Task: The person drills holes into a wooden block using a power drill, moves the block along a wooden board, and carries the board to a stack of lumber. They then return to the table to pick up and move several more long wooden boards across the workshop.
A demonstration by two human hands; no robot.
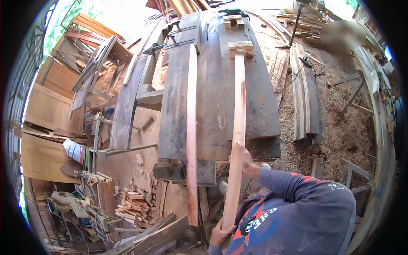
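A long pale wooden strip (239,106) stretches from the far part of the bench to my body. Its far end meets a small wooden block (240,45) on the bench top. My right hand (244,160) is closed around the strip near the bench's front edge, thumb along the upper side. Lower down, my left hand (222,232) grips the near end, close to my shirt; some of its fingers are hidden beneath the wood. To the left lies a second, reddish wooden strip (192,123), its near end overhanging the bench.
The dark plank bench (174,102) carries another block (233,20) and bar clamps (172,40). Offcuts (137,202) are heaped at lower left near a machine (72,208). Stacked boards (304,97) lie right, amid shavings (340,123). A blurred patch sits at upper right.
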